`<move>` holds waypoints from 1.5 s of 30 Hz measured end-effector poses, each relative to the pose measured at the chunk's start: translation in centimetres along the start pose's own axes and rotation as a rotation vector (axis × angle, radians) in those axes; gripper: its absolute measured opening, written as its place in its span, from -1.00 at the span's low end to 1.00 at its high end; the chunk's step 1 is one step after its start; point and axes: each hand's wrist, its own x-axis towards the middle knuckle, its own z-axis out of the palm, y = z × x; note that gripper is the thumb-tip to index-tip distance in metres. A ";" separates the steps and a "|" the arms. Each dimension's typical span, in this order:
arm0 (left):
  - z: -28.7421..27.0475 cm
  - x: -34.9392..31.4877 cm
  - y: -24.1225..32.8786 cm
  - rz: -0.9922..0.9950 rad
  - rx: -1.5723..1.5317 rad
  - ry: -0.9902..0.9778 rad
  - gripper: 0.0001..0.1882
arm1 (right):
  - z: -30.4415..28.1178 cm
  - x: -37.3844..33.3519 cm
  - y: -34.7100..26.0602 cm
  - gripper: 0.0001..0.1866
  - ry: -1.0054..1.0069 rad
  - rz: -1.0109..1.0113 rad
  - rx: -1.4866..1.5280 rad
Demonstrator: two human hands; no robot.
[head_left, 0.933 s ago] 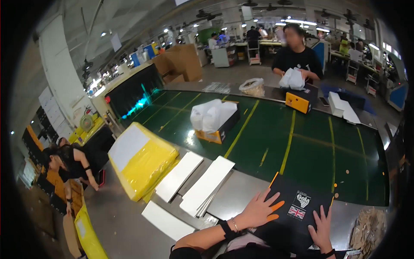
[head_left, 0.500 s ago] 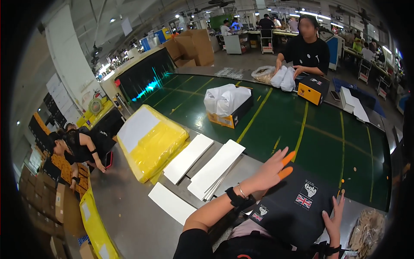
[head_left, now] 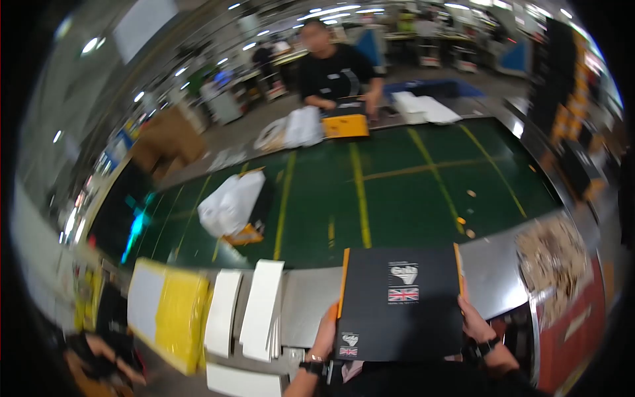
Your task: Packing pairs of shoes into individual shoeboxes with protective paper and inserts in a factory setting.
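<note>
A black cardboard shoebox (head_left: 390,331) with orange edges and a small printed flag is held between my two hands, close to my body. My left hand (head_left: 325,331) grips its left side, with the fingers partly hidden behind the edge. On the opposite side my right hand (head_left: 475,319) presses against the box, its fingertips around the edge. The lid appears closed. To the left of the box lie stacks of white card strips (head_left: 262,308) on the metal table (head_left: 301,298).
Beyond the table runs a green conveyor belt (head_left: 410,198), bearing an open box with white paper (head_left: 228,205). Yellow-wrapped packs (head_left: 178,304) lie left; a bag of small brown packets (head_left: 549,264) lies right. Opposite, a co-worker (head_left: 340,76) handles a black-and-orange box (head_left: 346,126).
My left hand has come down from above the box to its left side. My view has turned right. The co-worker's hands have moved from the white bundle to the black-and-orange box.
</note>
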 end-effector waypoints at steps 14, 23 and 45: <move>8.4 -6.4 11.2 0.232 0.592 -0.072 -0.42 | 2.7 2.8 -14.3 -0.24 -0.039 -0.352 0.164; 8.1 -3.0 14.4 0.553 0.864 -0.078 -0.40 | 4.1 0.9 -15.9 -0.47 0.046 -0.380 -0.145; 8.1 -2.0 15.1 0.799 1.264 0.238 -0.52 | 3.7 2.0 -13.0 -0.64 0.234 -0.543 -0.347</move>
